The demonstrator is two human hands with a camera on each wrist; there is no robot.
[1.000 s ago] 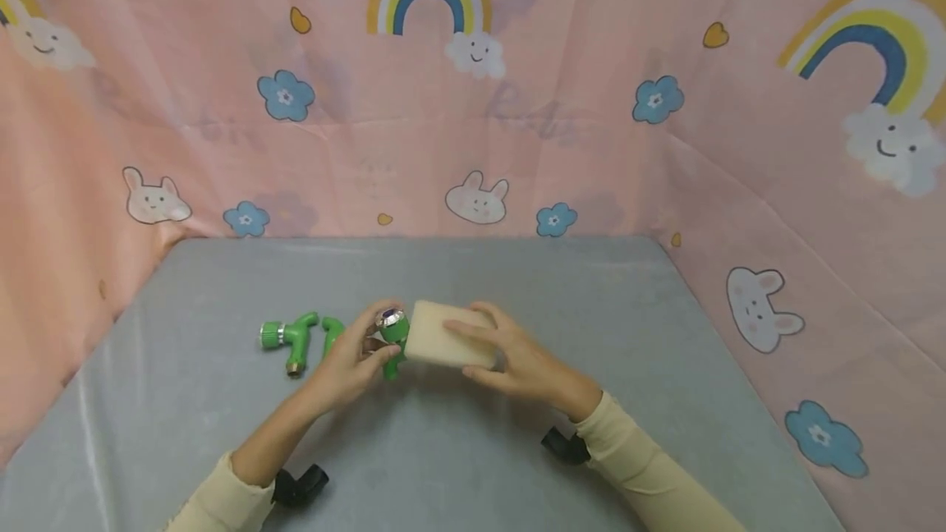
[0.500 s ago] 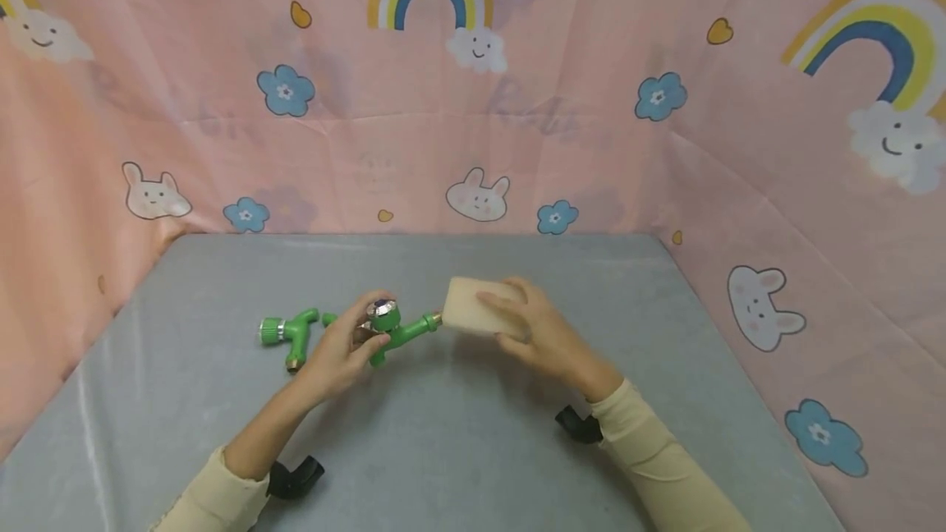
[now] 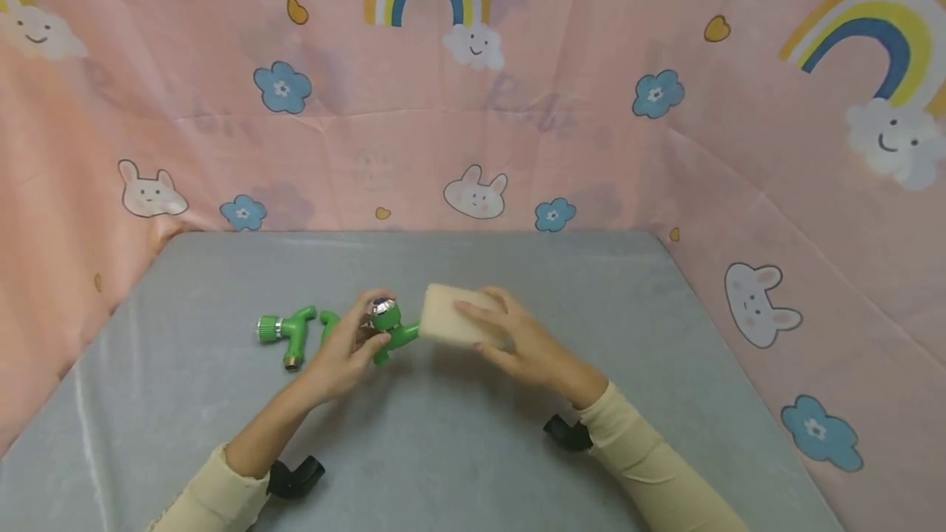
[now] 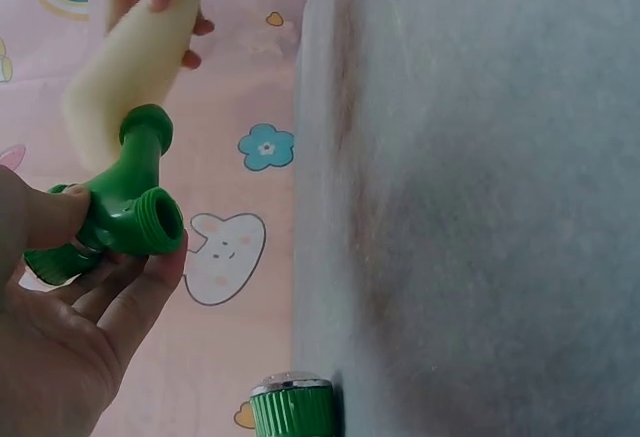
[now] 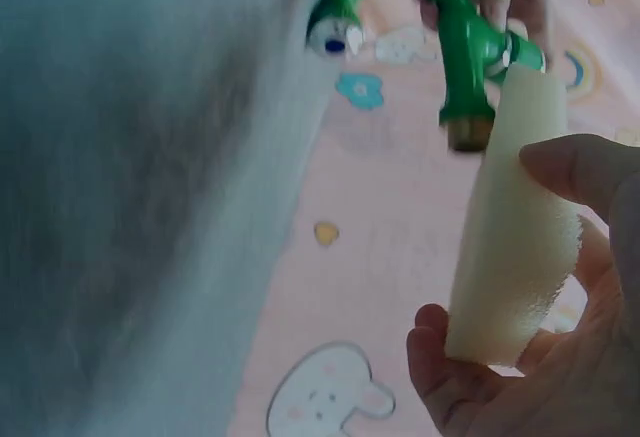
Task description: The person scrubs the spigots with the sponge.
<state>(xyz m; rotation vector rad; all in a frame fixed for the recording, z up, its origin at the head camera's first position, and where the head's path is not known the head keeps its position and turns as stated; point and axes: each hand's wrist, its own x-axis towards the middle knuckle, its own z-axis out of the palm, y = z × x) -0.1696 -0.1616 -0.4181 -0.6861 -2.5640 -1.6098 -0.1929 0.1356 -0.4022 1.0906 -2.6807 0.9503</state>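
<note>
My left hand (image 3: 342, 355) grips a green tap (image 3: 385, 318) by its knob end, thumb on the near side. The tap's silver-rimmed knob faces up in the head view, and its threaded opening shows in the left wrist view. In my right hand (image 3: 528, 351) is a cream sponge block (image 3: 443, 317), pinched between thumb and fingers. The sponge (image 5: 515, 227) lies against or just in front of the tap's spout side, covering its brass end in the head view. Whether they touch is unclear. The tap (image 5: 465, 67) hangs above the table in the right wrist view.
A second green tap (image 3: 291, 335) with a brass end lies on the grey table (image 3: 473, 450) to the left. Another green tap (image 3: 328, 323) is partly hidden behind my left hand. Black wrist mounts (image 3: 296, 479) hang under both sleeves. Pink printed cloth (image 3: 414, 138) surrounds the table.
The sponge moved right and away from the tap, baring its brass end, then came back left over it. My left hand with the tap shifted slightly left and up.
</note>
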